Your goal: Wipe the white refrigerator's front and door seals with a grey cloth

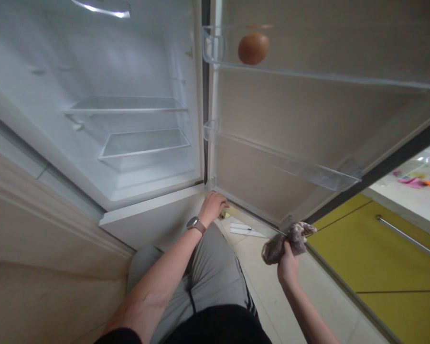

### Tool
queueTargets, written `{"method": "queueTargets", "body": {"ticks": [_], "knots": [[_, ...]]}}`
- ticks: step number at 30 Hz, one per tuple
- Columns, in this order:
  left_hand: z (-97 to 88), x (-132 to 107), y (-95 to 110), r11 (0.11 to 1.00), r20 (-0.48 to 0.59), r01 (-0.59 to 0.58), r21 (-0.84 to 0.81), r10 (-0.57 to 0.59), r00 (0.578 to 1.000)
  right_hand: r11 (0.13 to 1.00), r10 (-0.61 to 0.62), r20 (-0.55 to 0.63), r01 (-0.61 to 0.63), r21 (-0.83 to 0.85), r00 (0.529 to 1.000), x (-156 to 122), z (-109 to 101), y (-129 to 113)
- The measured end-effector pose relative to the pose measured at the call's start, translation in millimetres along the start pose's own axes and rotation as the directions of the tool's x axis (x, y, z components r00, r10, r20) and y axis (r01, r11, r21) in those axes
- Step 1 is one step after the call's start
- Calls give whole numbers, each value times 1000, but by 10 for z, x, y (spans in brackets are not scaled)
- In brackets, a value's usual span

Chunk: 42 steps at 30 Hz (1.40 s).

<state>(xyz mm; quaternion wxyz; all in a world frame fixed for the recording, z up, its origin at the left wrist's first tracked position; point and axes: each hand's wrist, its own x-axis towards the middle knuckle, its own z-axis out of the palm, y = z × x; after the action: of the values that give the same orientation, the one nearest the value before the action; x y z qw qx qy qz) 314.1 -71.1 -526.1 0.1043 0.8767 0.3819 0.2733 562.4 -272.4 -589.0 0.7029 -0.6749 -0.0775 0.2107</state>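
Refrigerator (122,62): open.
Door (308,114): swung wide; brown egg (253,48) in upper rack (329,78).
Cloth (275,249): at door's outer bottom corner, pinched between thumb and fingers of right hand (288,265).
Left hand (213,208): near hinge-side bottom corner; fingers bent, close together; contact cannot be told.
Step (judged): cloth work along door's lower edge; next move calls for firm grip, steady door.
Writing: none legible.

Rag (298,238): matt, rough-looking cloth. Lower door rack (313,174): clear, glossy plastic. Fridge lining (122,62): smooth plastic, soft sheen. Cabinet front (347,248), right: smooth; bar handle (408,237): shiny metal.
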Motion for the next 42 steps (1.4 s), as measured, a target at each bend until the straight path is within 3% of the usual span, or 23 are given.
{"method": "queueTargets", "body": {"ticks": [14, 25, 33, 42], "knots": [[22, 4, -22, 1000, 0, -9, 2, 9, 1000, 997, -66, 52, 68, -29, 996, 177, -81, 244], [2, 3, -5, 1000, -2, -7, -3, 7, 1000, 994, 10, 46, -15, 106, 999, 181, -53, 257], [18, -6, -28, 1000, -23, -26, 8, 26, 999, 988, 103, 51, -108, 107, 993, 221, -76, 359], [28, -11, -40, 1000, -17, -14, 0, 14, 1000, 985, 91, 77, -101, 141, 993, 207, -62, 332]]}}
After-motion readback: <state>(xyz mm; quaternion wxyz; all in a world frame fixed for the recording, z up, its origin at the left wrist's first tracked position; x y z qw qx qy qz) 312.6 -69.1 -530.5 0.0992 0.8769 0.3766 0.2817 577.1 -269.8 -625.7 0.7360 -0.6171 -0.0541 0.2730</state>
